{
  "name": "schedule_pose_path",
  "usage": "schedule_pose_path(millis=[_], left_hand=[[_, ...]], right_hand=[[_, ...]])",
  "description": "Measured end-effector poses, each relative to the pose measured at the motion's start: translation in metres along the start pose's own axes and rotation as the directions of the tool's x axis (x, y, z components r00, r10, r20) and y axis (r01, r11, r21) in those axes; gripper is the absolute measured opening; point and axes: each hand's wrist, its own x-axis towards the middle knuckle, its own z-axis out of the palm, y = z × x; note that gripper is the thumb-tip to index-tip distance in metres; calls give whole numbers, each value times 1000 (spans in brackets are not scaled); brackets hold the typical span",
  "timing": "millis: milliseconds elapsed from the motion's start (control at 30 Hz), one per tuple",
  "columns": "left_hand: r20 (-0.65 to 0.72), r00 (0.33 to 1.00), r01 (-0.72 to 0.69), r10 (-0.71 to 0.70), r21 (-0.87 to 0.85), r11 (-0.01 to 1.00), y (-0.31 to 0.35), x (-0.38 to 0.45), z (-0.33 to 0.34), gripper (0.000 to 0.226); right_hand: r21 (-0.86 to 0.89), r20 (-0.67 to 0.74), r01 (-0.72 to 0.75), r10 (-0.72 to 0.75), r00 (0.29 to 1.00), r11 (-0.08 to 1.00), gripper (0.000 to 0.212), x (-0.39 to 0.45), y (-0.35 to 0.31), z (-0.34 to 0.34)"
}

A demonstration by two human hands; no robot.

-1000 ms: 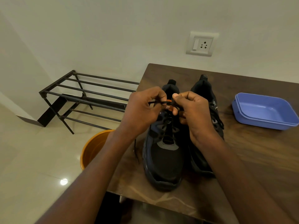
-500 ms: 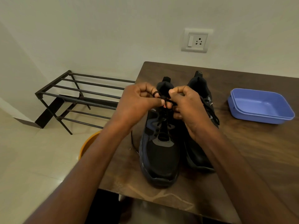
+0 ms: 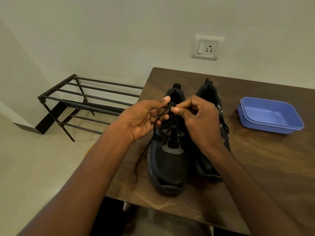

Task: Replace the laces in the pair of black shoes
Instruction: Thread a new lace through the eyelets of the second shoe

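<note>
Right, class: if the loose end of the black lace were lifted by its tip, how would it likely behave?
Probably floppy: the black lace sags in a slack curve from the left hand to the table. Likely light: pinching fingers alone hold it up. It would likely drape, not roll.

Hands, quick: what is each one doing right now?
Left hand: pinching the black lace above the left shoe.
Right hand: curled, pinching the same lace at the knot.

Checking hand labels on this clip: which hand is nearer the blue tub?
Right. The right hand pinches the lace over the shoes, on the side toward the blue tub; the left hand pinches it farther away.
</note>
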Motion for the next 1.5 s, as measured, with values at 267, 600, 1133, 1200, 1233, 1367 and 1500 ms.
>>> schedule_pose_path(millis=[267, 600, 1133, 1200, 1233, 1367, 1500], left_hand=[[-165, 985, -24, 53, 176, 984, -11, 6, -6, 12], [-239, 971, 8, 10, 72, 997, -16, 10, -6, 4], [-270, 963, 13, -3, 36, 999, -13, 8, -4, 4], [-279, 960, 8, 2, 34, 999, -14, 9, -3, 8], [-289, 957, 4, 6, 31, 1000, -15, 10, -4, 10], [-359, 933, 0, 2, 7, 1000, -19, 16, -5, 11], [-421, 907, -11, 9, 0, 1000, -22, 20, -7, 14]], right_hand=[[-386, -205, -162, 87, 975, 908, 26, -14, -3, -27], [659, 187, -511, 538, 822, 553, 21, -11, -18, -35], [446, 101, -481, 491, 865, 755, 26, -10, -13, -65], [502, 101, -509, 537, 837, 699, 30, -11, -10, -67], [458, 70, -520, 554, 830, 721, 31, -11, -9, -64], [307, -119, -507, 561, 819, 805, 38, -12, -5, -54], [255, -215, -495, 548, 809, 831, 42, -11, 1, -54]])
